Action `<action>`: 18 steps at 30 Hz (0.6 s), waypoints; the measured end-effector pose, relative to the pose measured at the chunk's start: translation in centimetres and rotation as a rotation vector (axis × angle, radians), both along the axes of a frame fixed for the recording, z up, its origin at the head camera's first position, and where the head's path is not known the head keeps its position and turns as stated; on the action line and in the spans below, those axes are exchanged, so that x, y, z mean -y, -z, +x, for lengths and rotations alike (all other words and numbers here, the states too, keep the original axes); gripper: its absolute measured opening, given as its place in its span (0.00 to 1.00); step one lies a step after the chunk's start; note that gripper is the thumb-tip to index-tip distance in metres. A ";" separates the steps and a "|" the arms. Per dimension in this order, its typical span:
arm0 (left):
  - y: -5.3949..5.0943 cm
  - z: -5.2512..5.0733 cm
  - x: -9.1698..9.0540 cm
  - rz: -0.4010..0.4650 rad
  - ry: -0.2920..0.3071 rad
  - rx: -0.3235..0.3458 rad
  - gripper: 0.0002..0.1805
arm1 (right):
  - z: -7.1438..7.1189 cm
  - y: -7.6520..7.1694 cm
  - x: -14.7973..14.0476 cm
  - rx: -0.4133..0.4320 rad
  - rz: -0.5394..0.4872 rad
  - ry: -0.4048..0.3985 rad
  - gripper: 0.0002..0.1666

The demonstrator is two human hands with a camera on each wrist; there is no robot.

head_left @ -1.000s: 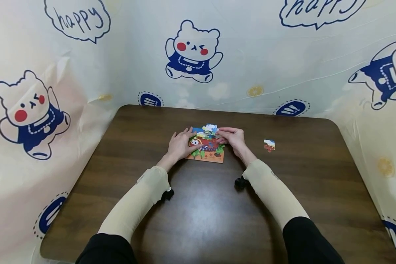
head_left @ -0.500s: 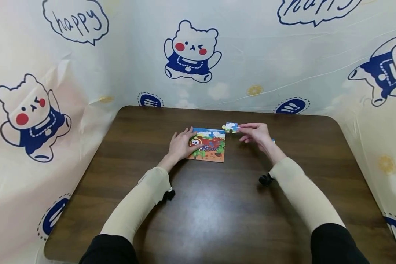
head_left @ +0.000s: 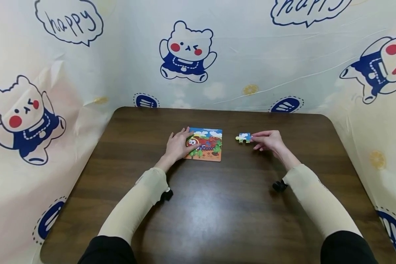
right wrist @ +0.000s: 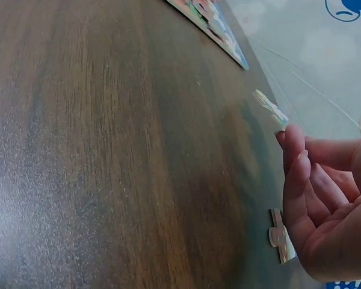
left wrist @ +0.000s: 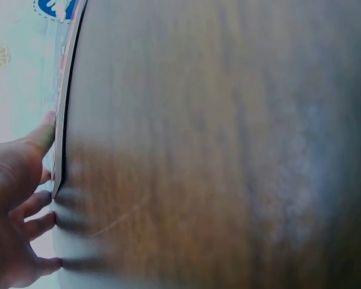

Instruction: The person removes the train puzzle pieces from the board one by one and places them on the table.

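Note:
A colourful puzzle board (head_left: 211, 156) with a red cartoon figure lies on the table, its picture partly covered by the left hand (head_left: 177, 146). That hand rests spread on the board's left part, thumb across it; in the left wrist view the hand (left wrist: 15, 192) is at the board's edge (left wrist: 61, 114). To the right of the board, the right hand (head_left: 268, 141) pinches a blue-and-white puzzle piece (head_left: 244, 138) between thumb and fingertips. The right wrist view shows this piece (right wrist: 271, 108) held off the table by the hand (right wrist: 331, 198).
Another puzzle piece (right wrist: 281, 236) lies on the table beside the right hand in the right wrist view; the head view does not show it. The brown table (head_left: 198, 220) meets a cloth backdrop (head_left: 237, 55) printed with cartoon bears.
The right hand has moved right, away from the board, taking the pinched piece off the board's top edge. The left hand stays on the board. The loose piece at right is now hidden in the head view.

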State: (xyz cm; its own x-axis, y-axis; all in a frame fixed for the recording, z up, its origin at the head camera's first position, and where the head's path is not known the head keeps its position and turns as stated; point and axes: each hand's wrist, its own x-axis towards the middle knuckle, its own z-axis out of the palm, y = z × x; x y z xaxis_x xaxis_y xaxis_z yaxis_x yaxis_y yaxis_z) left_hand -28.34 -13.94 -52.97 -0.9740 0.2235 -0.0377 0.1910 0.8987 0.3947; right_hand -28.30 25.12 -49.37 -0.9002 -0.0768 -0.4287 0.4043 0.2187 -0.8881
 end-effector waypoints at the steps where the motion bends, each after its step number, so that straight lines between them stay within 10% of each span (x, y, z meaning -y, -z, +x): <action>1: 0.1 0.1 0.1 0.002 -0.004 0.000 0.43 | -0.1 0.0 0.1 0.000 0.009 -0.009 0.30; 18: 0.1 0.4 0.1 -0.007 -0.022 0.012 0.44 | -0.2 -0.2 0.1 -0.038 0.215 -0.072 0.24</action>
